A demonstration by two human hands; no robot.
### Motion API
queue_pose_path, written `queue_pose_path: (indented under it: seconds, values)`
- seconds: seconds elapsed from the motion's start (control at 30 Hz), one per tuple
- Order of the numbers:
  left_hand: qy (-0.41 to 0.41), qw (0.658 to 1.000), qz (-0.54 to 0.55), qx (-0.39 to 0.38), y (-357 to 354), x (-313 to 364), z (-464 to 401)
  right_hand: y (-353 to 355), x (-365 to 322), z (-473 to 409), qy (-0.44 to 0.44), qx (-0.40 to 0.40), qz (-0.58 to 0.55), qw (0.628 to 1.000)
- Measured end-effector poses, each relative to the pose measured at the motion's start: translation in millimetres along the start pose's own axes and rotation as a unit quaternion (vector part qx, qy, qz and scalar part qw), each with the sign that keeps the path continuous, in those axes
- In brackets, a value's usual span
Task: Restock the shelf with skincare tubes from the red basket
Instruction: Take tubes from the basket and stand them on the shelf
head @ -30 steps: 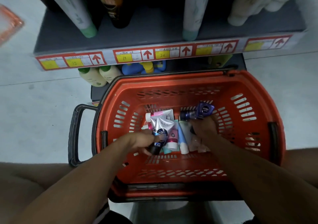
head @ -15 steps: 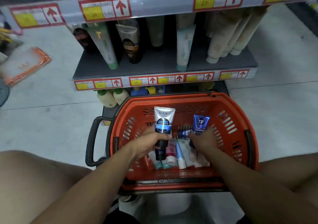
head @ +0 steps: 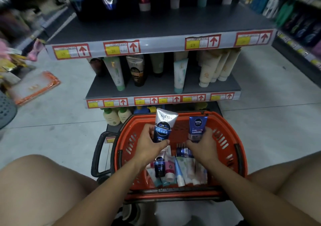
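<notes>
Two tubes up above red basket (head: 231, 139): left hand (head: 149, 143) fingers clamped on Softto tube (head: 164, 127), right hand (head: 202, 144) fingers on Nivea tube (head: 197, 129). Risk: knocking upright shelf tubes (head: 211, 69) while slotting both.

Softto tube (head: 164, 125): silver and dark blue, crimped end up, gripped by the left hand (head: 149, 145).
Nivea tube (head: 197, 128): blue, upright, held in the right hand (head: 202, 145).
Red basket (head: 231, 139): beneath both hands, more tubes (head: 180, 171) lying inside.
Shelf (head: 156, 85): beyond the hands, tubes standing cap-down.
</notes>
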State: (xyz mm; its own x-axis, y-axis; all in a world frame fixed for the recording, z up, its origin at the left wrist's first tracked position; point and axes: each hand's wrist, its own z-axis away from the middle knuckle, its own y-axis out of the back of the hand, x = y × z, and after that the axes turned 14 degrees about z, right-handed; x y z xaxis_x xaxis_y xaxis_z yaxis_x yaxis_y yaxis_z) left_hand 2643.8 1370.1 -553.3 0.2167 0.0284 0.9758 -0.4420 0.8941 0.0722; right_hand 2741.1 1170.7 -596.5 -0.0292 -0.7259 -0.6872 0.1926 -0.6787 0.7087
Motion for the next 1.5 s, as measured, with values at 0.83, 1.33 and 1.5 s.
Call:
queue_pose_path:
  seconds: [0.83, 1.33, 1.5]
  values:
    - [-0.212, 0.970, 0.009, 0.117, 32, 132, -9, 69, -158, 5, 0.195, 0.142, -0.052, 0.969]
    - [-0.306, 0.927, -0.053, 0.210, 110, 240, -70, 92, -309, -47, 0.281, 0.187, -0.074, 0.938]
    - [-0.314, 0.920, -0.065, 0.226, 126, 262, -94, 88, -345, -72, 0.295, 0.188, -0.062, 0.935]
